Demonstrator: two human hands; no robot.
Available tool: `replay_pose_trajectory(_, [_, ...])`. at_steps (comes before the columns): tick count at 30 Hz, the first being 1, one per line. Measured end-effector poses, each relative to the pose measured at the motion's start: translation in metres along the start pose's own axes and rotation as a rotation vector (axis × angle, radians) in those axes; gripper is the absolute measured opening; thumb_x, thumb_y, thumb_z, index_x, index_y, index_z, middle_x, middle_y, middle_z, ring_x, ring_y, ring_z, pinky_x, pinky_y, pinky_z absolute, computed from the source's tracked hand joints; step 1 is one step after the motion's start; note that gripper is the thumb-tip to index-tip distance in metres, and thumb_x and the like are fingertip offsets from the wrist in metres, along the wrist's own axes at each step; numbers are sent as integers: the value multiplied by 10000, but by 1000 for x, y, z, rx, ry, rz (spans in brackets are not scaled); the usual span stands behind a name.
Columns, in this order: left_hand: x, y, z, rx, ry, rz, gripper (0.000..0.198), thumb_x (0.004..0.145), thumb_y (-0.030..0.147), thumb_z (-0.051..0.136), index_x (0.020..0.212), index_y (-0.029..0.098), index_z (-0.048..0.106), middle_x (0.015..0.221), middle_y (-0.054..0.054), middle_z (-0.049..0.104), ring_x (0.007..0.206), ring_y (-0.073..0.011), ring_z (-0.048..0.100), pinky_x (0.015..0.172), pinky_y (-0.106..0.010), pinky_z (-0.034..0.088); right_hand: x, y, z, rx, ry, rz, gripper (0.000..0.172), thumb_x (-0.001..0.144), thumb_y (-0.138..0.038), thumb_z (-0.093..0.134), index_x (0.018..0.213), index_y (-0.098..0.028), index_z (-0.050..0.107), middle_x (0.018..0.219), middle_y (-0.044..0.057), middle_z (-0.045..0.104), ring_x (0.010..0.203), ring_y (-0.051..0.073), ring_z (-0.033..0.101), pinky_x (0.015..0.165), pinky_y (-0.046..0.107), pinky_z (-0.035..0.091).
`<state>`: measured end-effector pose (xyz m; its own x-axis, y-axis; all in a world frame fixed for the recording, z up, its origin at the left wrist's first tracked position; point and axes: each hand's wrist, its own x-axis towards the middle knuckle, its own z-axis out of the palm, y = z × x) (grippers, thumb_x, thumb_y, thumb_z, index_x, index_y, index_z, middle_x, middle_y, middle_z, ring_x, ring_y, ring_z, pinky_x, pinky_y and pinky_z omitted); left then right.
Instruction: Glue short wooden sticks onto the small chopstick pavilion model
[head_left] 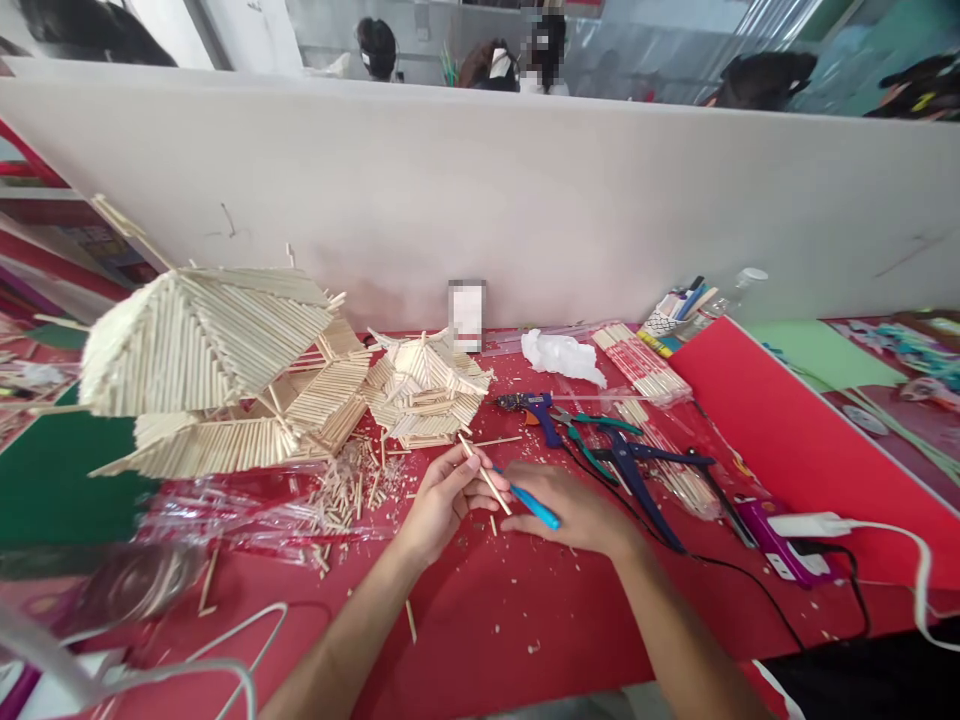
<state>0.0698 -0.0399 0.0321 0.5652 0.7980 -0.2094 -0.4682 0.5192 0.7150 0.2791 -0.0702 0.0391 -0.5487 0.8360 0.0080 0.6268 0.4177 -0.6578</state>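
Pinched in my left hand [439, 505] is a thin wooden stick [490, 483], which slants down to the right over the red tabletop [517, 650]. My right hand [581, 500] is closed round a slim blue pen-shaped tool [536, 506]; its tip is hidden near the stick and the left fingers. Just behind my hands stands a small stick-built model [427, 395] with a slatted roof. To its left is a larger stick-built pavilion [217, 335]. Short cut stick pieces [349, 500] and shavings are scattered left of my left hand.
A blue glue gun [536, 408] and pliers [592, 450] lie right of the models. Behind them are packs of sticks [643, 365] and crumpled white tissue [562, 357]. A purple power strip [784, 540] with cables sits at right. A white partition [562, 210] borders the back.
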Motion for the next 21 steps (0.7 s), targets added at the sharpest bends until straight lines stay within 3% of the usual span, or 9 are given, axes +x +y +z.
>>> replay_pose_trajectory(3, [-2, 1, -2, 44, 1, 29, 365, 819, 457, 800, 895, 162, 600, 792, -69, 754, 702, -168, 738, 608, -207, 558, -2, 1, 38, -24, 18, -11, 574, 903, -266, 783, 1420, -245, 535, 1281, 109, 650, 1174, 286, 628, 988, 370, 506])
replay_pose_trajectory(7, [-4, 3, -7, 150, 20, 54, 391, 805, 494, 797, 881, 164, 600, 785, -52, 735, 684, -164, 722, 588, -216, 539, -4, 3, 60, -23, 66, 20, 377, 992, -190, 624, 1360, -253, 572, 1212, 97, 661, 1073, 257, 646, 940, 362, 516])
replay_pose_trajectory(11, [-5, 4, -17, 288, 40, 58, 426, 793, 541, 791, 864, 162, 609, 770, -29, 712, 647, -139, 692, 612, -219, 534, -10, 2, 60, 47, 143, 34, 240, 958, -188, 672, 1191, -237, 635, 1146, 78, 660, 1034, 241, 643, 908, 332, 507])
replay_pose_trajectory(16, [-1, 5, -27, 421, 35, 53, 459, 783, 588, 777, 858, 156, 640, 807, -32, 706, 679, -136, 679, 660, -231, 552, -13, 3, 60, 60, 199, 64, 186, 934, -111, 668, 1079, -219, 624, 1064, 67, 654, 979, 228, 636, 853, 309, 486])
replay_pose_trajectory(21, [2, 5, -35, 569, 11, 28, 509, 749, 636, 786, 858, 150, 681, 823, -39, 696, 724, -143, 657, 694, -254, 581, -12, 7, 51, 156, 310, 94, 113, 966, -222, 673, 1052, -225, 600, 1031, 45, 661, 905, 200, 632, 817, 291, 471])
